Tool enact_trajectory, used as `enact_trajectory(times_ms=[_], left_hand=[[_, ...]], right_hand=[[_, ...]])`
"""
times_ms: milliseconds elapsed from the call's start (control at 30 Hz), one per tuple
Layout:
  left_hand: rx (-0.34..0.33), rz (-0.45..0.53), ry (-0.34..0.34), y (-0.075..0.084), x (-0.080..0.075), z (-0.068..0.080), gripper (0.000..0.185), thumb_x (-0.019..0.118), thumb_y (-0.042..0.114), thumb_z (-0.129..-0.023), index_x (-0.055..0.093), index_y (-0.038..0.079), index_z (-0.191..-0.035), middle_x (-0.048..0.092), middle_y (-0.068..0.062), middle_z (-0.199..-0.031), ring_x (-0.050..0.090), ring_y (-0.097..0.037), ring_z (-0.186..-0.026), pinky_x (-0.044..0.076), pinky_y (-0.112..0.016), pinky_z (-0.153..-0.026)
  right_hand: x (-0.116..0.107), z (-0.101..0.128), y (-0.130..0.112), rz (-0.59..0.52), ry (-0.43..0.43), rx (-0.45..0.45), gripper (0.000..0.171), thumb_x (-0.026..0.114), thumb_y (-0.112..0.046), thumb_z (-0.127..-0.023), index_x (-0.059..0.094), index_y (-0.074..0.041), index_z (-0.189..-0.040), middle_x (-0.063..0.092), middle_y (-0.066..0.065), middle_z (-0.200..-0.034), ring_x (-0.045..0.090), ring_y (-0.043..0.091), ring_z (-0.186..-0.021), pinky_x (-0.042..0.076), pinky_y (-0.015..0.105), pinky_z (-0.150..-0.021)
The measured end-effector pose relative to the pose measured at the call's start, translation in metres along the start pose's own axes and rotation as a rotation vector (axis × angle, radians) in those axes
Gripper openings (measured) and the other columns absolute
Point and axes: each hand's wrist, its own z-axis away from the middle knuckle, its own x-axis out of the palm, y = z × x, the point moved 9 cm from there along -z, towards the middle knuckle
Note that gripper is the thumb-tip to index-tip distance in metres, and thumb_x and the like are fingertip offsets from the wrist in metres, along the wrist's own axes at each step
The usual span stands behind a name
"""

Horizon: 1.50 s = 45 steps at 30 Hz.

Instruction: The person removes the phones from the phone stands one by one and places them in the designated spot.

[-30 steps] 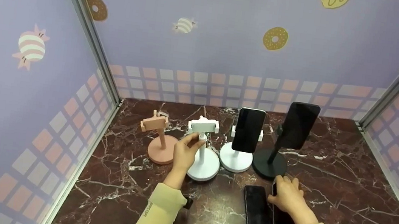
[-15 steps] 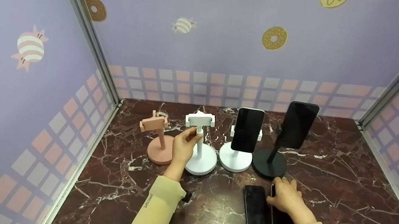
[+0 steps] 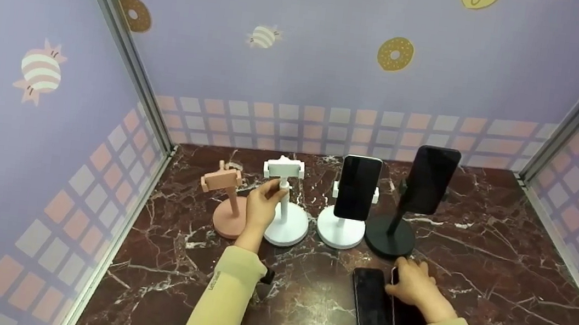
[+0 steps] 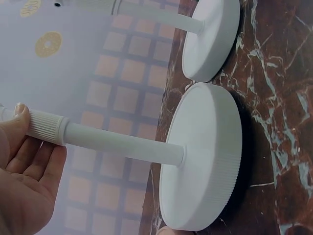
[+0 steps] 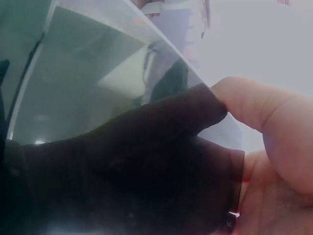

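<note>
Left hand (image 3: 261, 207) gripping white stand (image 3: 284, 206) stem, right hand (image 3: 414, 286) curled on phone (image 3: 406, 315)

The left hand (image 3: 261, 206) was raised forward, arm stretched out, its fingers (image 4: 29, 161) curled round a thin post. The right hand (image 3: 414, 287) lay low and palm down, arm bent, thumb (image 5: 264, 110) pressed on a dark slab.

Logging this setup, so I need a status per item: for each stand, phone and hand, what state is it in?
Pink stand: upright, clamp empty.
Left white stand: upright, clamp empty, post gripped by left hand.
Right white stand: upright, holds a dark-screened phone.
Black stand: upright, holds a phone.
Left flat phone: flat on table, screen dark.
Right flat phone: under right hand; grip unclear.
</note>
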Motion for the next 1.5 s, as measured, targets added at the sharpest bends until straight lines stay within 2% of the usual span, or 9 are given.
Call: enact_trajectory(times_ms=[133,367,500,867,1167,1500], left_hand=[[0.013,-0.009,-0.003,-0.001,0.0,-0.001,0.03,0.078,0.004,-0.088,0.073,-0.01,-0.114,0.075,-0.027,-0.11,0.073,-0.04,-0.103,0.061,-0.044,-0.092],[-0.008,-0.002,0.012,-0.007,-0.001,-0.003,0.028,0.078,0.004,-0.089,0.073,-0.008,-0.114,0.076,-0.025,-0.108,0.074,-0.037,-0.098,0.063,-0.037,-0.085],[0.012,-0.019,0.023,-0.006,-0.001,-0.004,0.027,0.078,0.004,-0.088,0.074,-0.008,-0.112,0.076,-0.025,-0.106,0.075,-0.036,-0.096,0.063,-0.034,-0.083],[0.016,-0.023,0.038,-0.01,-0.003,-0.004,0.028,0.079,0.006,-0.087,0.074,-0.007,-0.112,0.076,-0.025,-0.107,0.075,-0.038,-0.098,0.062,-0.04,-0.087],[0.025,-0.019,0.038,-0.008,-0.003,-0.002,0.028,0.079,0.007,-0.087,0.074,-0.007,-0.111,0.076,-0.025,-0.106,0.075,-0.039,-0.099,0.062,-0.042,-0.088],[0.028,-0.008,0.038,-0.009,-0.004,-0.002,0.028,0.079,0.005,-0.088,0.074,-0.009,-0.112,0.076,-0.027,-0.108,0.074,-0.04,-0.1,0.062,-0.043,-0.09]], right_hand=[[0.001,-0.001,0.001,-0.002,-0.006,0.002,0.051,0.082,-0.023,-0.076,0.058,0.003,-0.113,0.063,0.029,-0.115,0.048,0.051,-0.109,0.047,0.069,-0.079],[0.004,-0.004,0.002,-0.023,-0.025,0.026,0.046,0.08,-0.026,-0.081,0.057,0.001,-0.109,0.062,0.027,-0.113,0.048,0.051,-0.111,0.046,0.07,-0.082],[0.007,-0.005,0.003,-0.04,-0.02,0.029,0.043,0.08,-0.026,-0.083,0.056,-0.001,-0.108,0.062,0.028,-0.113,0.047,0.052,-0.114,0.047,0.071,-0.082],[0.009,-0.005,0.005,-0.08,-0.002,0.013,0.039,0.078,-0.026,-0.086,0.056,-0.001,-0.106,0.06,0.028,-0.111,0.042,0.058,-0.121,0.047,0.075,-0.083],[0.009,-0.003,0.006,-0.109,0.038,0.012,0.036,0.077,-0.025,-0.087,0.057,-0.001,-0.106,0.056,0.03,-0.113,0.04,0.055,-0.12,0.047,0.074,-0.084],[0.011,-0.002,0.004,-0.121,0.067,0.005,0.033,0.077,-0.022,-0.086,0.059,-0.002,-0.105,0.054,0.029,-0.112,0.039,0.053,-0.117,0.049,0.071,-0.078]])
